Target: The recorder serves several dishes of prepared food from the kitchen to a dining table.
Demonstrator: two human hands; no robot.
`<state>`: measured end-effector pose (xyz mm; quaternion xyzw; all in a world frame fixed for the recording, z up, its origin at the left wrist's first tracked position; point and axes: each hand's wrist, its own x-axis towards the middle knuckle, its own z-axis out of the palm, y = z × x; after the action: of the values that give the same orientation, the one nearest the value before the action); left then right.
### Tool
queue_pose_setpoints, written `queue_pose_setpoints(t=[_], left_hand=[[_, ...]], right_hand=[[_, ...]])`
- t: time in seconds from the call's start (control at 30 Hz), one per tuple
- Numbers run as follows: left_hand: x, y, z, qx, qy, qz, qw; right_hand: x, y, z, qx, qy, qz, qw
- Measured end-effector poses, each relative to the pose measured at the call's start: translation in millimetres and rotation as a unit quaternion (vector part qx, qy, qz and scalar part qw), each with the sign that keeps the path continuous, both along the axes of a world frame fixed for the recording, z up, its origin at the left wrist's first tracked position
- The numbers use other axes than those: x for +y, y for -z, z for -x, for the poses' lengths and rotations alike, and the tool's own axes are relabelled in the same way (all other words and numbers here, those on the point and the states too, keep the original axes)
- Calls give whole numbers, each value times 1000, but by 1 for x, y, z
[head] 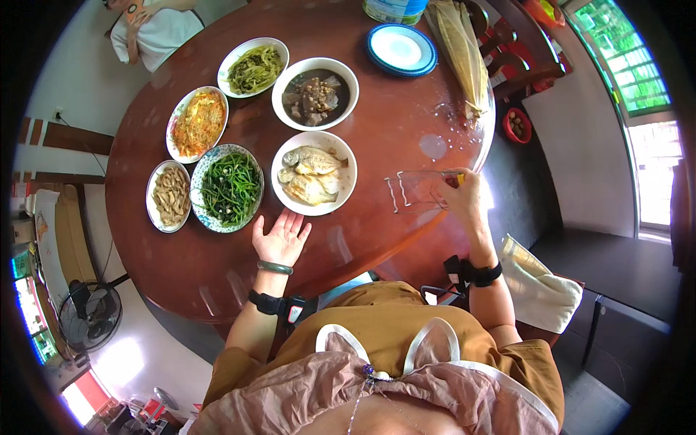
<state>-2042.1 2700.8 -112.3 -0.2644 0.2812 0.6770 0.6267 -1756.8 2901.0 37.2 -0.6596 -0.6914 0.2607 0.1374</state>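
Observation:
My left hand is palm up over the near side of the round wooden table, fingers apart and empty. Its fingertips are at the near rim of a white bowl holding two pieces of cooked fish; whether they touch it I cannot tell. At the table's right edge my right hand grips a metal plate-lifting clamp by its coloured handle end. The clamp's wire prongs point left, apart from the fish bowl. Just left of that bowl is a patterned plate of green leafy vegetables.
On the table are a soup bowl, shredded vegetables, pickled greens, sliced mushrooms, stacked plates, a tin and a folded food cover. A person is beyond the far left edge.

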Motion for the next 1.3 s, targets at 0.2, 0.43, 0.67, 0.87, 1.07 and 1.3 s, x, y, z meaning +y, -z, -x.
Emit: queue_pose_setpoints(t=[0.2, 0.43, 0.67, 0.87, 1.07, 1.3], left_hand=[[8, -4, -14, 67, -9, 2, 998], [-10, -16, -26, -62, 108, 87, 988], [65, -89, 37, 96, 204, -121, 967], [164, -50, 90, 413, 238, 93, 874], [186, -47, 93, 413, 270, 86, 865], [217, -44, 96, 409, 261, 60, 872]], right_hand=[[8, 40, 0, 190, 72, 8, 979], [48, 5, 11, 341, 35, 150, 927], [87, 81, 35, 635, 81, 445, 627], [94, 83, 115, 640, 118, 476, 592], [110, 86, 134, 587, 110, 439, 671], [142, 95, 142, 561, 53, 422, 710]])
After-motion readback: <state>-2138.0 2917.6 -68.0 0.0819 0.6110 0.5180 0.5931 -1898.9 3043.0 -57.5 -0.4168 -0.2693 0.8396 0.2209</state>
